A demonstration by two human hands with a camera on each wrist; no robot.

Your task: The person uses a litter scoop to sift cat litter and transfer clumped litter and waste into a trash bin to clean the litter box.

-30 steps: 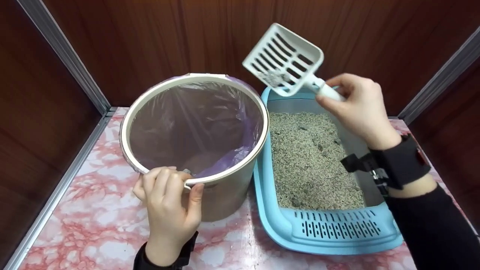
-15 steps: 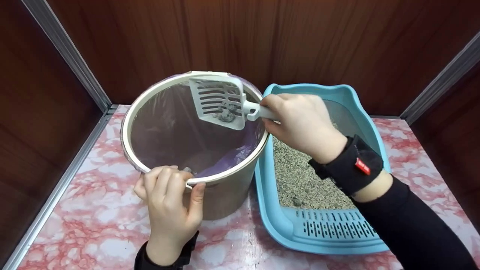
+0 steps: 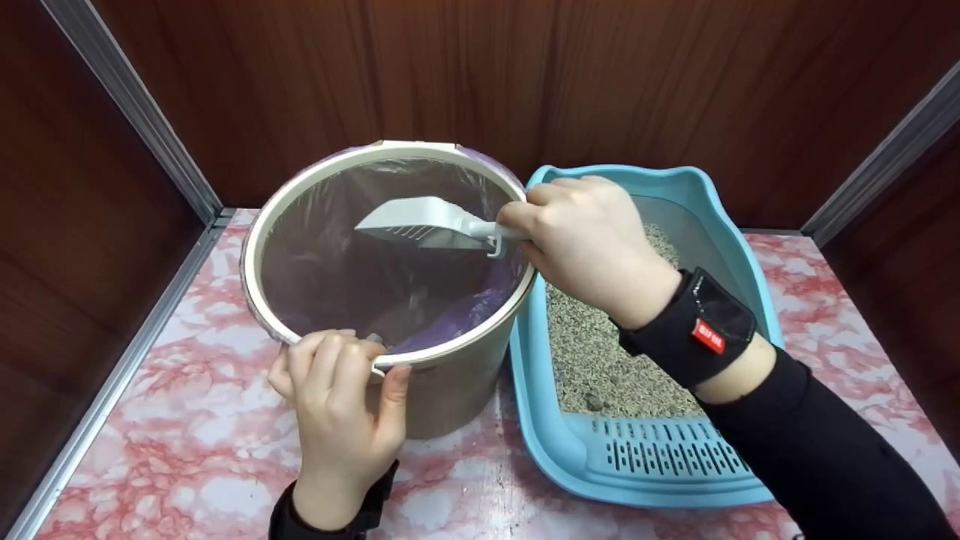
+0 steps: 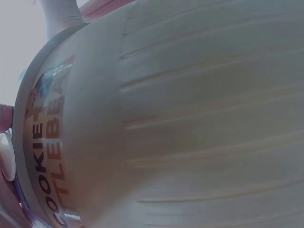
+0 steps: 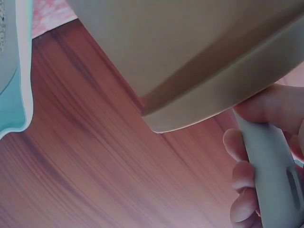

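Observation:
A beige bin (image 3: 450, 375) lined with a purple bag (image 3: 450, 322) stands on the marble floor. My left hand (image 3: 341, 394) grips its near rim, fingers curled over the edge. My right hand (image 3: 585, 240) holds the handle of a white slotted litter scoop (image 3: 416, 223), turned face down over the bin's mouth. The left wrist view is filled by the bin's ribbed wall (image 4: 190, 123) with printed letters. In the right wrist view my fingers (image 5: 244, 161) wrap the scoop handle (image 5: 270, 166) under the bin rim (image 5: 213, 99). A blue litter tray (image 3: 645, 469) holding grey litter (image 3: 600, 352) sits to the right.
Dark wooden walls (image 3: 300, 75) with metal corner strips (image 3: 127, 112) close in the back and both sides. The pink marble floor (image 3: 172, 435) runs around the bin and tray.
My right hand swung the scoop from above the tray over to the bin and turned it face down; the clump it carried is no longer visible. The left hand stayed on the rim.

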